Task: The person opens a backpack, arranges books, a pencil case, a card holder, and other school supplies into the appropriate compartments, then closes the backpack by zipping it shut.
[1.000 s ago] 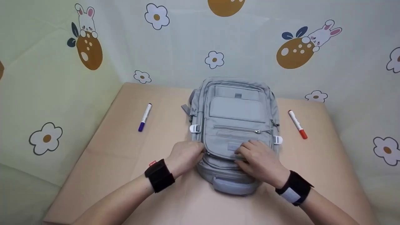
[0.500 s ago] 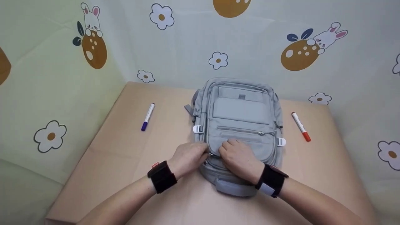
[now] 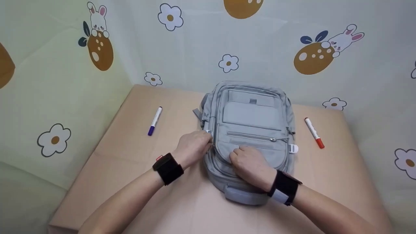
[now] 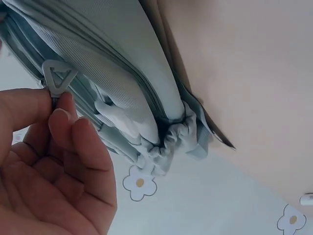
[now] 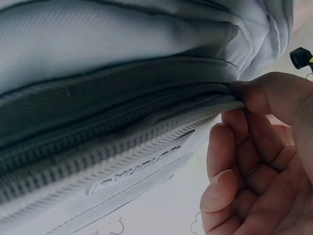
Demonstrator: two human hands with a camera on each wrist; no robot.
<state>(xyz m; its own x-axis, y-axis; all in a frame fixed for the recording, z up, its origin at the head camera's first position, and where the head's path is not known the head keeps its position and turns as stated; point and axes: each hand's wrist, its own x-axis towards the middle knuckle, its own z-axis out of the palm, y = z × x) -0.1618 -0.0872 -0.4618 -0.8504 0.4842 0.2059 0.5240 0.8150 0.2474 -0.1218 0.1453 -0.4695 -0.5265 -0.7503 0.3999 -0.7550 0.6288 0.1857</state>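
From the rig I saw that the left hand (image 3: 192, 147) had moved up along the left side of the pale grey fabric backpack (image 3: 252, 113), which lay flat in the middle of the tan table (image 3: 136, 162); thumb and forefinger pinched the grey triangular zipper pull (image 4: 58, 78), so I judged the zipper was opening. The right hand (image 3: 250, 164) had stayed on the front pocket, fingers curled on its edge, steadying the bag.

A beige table (image 3: 130, 169) stands against pale green walls (image 3: 48, 97) printed with flowers, rabbits and eggs.
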